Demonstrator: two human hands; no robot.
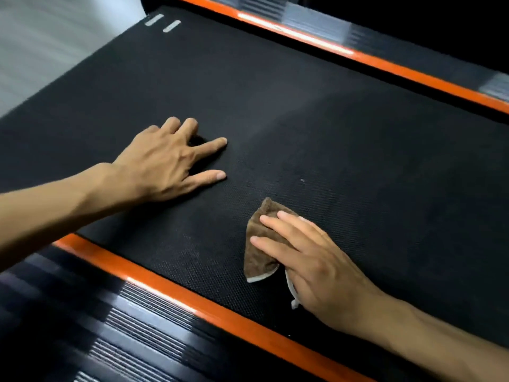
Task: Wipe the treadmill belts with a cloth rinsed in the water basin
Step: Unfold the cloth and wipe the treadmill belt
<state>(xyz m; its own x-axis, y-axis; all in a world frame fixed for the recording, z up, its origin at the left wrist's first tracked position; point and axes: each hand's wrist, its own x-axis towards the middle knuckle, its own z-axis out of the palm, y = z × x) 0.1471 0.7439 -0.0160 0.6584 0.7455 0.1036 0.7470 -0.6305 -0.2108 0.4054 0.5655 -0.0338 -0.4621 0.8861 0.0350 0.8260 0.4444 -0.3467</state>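
A black, finely textured treadmill belt (303,111) runs diagonally across the view, edged on both long sides by glossy orange strips, the near one (192,304) at the lower left and the far one (358,55) at the upper right. Outside each strip lies a black ribbed side rail (115,326), blurred by motion. The left hand (165,164) rests palm-down on the bare belt, its fingers (212,144) straight and spread, holding nothing. Well apart from it, nearer the near orange strip, the right hand (311,263) presses a small folded brown cloth with a pale edge (260,244) flat onto the belt; its fingers are extended over the cloth rather than curled round it. Two short pale marks (162,23) show at the belt's far end.
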